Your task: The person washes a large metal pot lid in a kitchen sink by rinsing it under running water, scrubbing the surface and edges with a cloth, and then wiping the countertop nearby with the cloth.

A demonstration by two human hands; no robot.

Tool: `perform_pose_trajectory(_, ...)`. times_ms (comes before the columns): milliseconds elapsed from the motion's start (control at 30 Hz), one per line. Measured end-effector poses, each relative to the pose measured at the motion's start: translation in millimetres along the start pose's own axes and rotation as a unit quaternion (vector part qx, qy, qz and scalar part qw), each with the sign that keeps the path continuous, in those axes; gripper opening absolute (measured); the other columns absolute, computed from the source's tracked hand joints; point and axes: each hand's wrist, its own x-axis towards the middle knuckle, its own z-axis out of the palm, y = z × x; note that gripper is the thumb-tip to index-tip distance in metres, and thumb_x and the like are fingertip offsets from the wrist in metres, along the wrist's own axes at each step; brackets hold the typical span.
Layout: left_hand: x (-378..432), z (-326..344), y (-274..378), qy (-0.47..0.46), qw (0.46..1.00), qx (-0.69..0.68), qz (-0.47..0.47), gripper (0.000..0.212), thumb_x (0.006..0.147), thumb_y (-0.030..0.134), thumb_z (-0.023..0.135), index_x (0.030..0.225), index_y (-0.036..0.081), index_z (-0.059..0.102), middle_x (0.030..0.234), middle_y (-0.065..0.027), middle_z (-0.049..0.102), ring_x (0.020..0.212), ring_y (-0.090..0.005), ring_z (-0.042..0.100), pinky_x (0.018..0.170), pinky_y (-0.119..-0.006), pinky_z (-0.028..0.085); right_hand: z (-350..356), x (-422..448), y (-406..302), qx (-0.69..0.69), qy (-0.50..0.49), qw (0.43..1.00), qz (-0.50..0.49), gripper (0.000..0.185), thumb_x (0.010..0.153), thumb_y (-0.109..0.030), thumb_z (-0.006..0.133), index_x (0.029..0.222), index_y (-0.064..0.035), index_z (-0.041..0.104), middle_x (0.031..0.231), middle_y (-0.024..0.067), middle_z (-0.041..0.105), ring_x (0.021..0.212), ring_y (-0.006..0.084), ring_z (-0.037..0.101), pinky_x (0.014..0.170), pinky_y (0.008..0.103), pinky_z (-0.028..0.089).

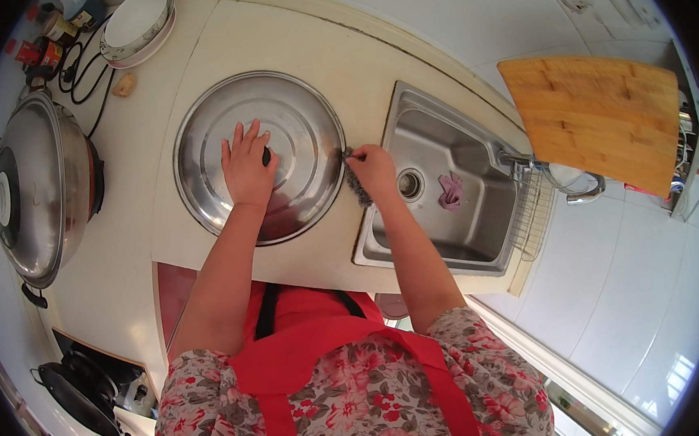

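A large round stainless steel lid with a black knob lies on the counter in front of me. My left hand rests spread on its top, thumb and fingers around the knob's near side without closing on it. At the lid's right rim, my right hand pinches a grey scouring pad, which touches the edge. Part of the pad is hidden under the fingers.
To the right is a steel sink with a purple cloth in it. A wooden cutting board stands beyond the faucet. Leftward are a lidded wok, stacked bowls, black cords and several bottles.
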Motion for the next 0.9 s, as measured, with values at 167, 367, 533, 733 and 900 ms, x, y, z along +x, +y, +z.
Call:
perform_pose_trajectory(167,2,-1,-2,-0.019,1.000,0.000,0.017,0.032,0.077,0.017,0.063,0.109,0.014,0.062,0.135,0.0000,0.048,0.131,-0.0236,0.036,0.111,-0.044,0.022,12,42,-18,-0.052,0.016,0.999,-0.004,0.016,0.071,-0.019,0.068,0.080,-0.0055,0.066,0.084,0.0133,0.063,0.080,0.0326,0.061,0.071,0.0413,0.049)
perform_pose_trajectory(367,8,-3,-2,-0.020,1.000,-0.008,0.003,0.032,0.078,0.016,0.062,0.109,0.014,0.061,0.136,-0.0002,0.047,0.131,-0.0232,0.036,0.111,-0.044,0.022,8,63,-25,-0.066,-0.049,0.996,-0.030,0.012,0.073,-0.014,0.063,0.080,-0.0065,0.067,0.086,0.0151,0.063,0.082,0.0333,0.061,0.072,0.0418,0.049)
perform_pose_trajectory(533,8,-5,-3,-0.021,1.000,0.001,0.015,0.032,0.078,0.015,0.062,0.110,0.014,0.061,0.135,-0.0004,0.047,0.131,-0.0232,0.036,0.111,-0.043,0.022,5,40,-28,-0.133,-0.022,0.990,-0.032,0.012,0.072,-0.014,0.061,0.078,-0.0050,0.067,0.086,0.0147,0.064,0.080,0.0322,0.062,0.072,0.0405,0.049)
perform_pose_trajectory(733,8,-5,-2,-0.019,1.000,-0.006,0.007,0.031,0.078,0.015,0.061,0.108,0.013,0.061,0.135,-0.0005,0.048,0.130,-0.0234,0.037,0.111,-0.043,0.023,0,45,-29,-0.079,-0.045,0.996,-0.020,0.010,0.069,-0.013,0.063,0.071,-0.0047,0.067,0.079,0.0143,0.064,0.075,0.0334,0.062,0.069,0.0415,0.050)
perform_pose_trajectory(900,10,-5,-2,-0.021,1.000,-0.012,0.014,0.031,0.077,0.014,0.062,0.108,0.013,0.061,0.135,-0.0001,0.048,0.130,-0.0233,0.037,0.111,-0.043,0.023,15,83,-48,-0.110,0.000,0.992,-0.060,0.010,0.068,-0.014,0.062,0.072,-0.0048,0.066,0.078,0.0154,0.063,0.076,0.0348,0.061,0.068,0.0431,0.049)
